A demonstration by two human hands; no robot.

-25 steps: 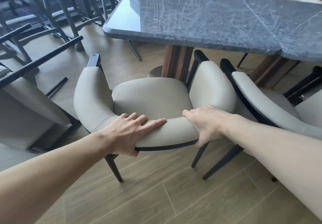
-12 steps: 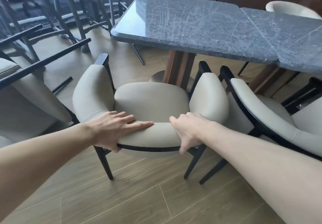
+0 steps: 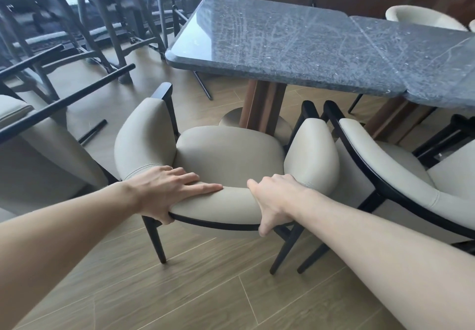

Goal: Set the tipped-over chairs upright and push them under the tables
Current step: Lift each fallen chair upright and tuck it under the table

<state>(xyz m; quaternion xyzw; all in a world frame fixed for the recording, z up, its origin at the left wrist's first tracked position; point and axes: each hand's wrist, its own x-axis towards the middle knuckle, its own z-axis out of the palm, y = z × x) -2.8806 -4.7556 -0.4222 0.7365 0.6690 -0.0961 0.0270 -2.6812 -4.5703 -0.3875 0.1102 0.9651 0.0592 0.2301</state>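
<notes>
Chair (image 3: 226,155) nearer stone table (image 3: 282,44) | hands (image 3: 167,191) grip backrest | wood-plank floor (image 3: 205,291)

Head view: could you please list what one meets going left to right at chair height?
Tipped chair → left hand → held chair → right hand → neighbouring chair.

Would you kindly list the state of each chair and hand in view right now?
Middle chair: upright, gripped by its backrest, seat not yet under the table.
Left chair: tipped over, legs in the air.
Right chair: upright.
Left hand: gripping backrest.
Right hand: gripping backrest.
</notes>
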